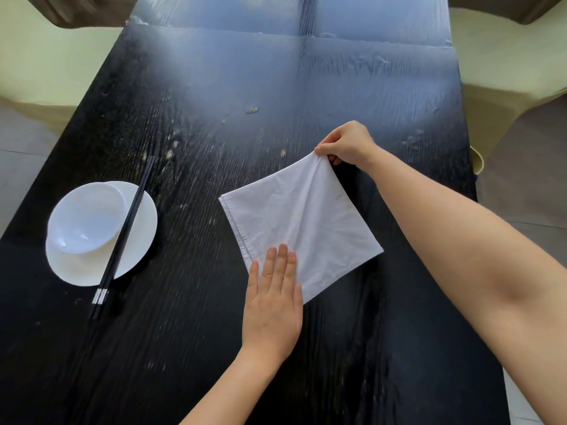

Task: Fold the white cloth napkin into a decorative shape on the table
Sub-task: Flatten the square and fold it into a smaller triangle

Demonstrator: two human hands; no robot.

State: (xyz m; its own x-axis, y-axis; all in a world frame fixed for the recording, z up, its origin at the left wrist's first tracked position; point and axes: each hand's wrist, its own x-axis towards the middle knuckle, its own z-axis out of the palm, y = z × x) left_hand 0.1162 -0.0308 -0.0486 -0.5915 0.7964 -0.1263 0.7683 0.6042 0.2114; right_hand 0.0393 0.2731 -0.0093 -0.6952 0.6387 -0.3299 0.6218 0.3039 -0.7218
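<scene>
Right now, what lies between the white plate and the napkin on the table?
Nothing: in the head view only bare black table separates the plate from the napkin. The chopsticks rest across the plate itself.

left hand [273,305] bare | right hand [346,142] bare | forearms [460,250] bare

A long black table [184,348] with a glossy, wood-grained top fills the frame. At the left lies a white plate [144,231], with black chopsticks [122,240] slanting across it onto the tabletop. Right of centre lies a folded white cloth napkin [306,216], turned like a diamond.
</scene>
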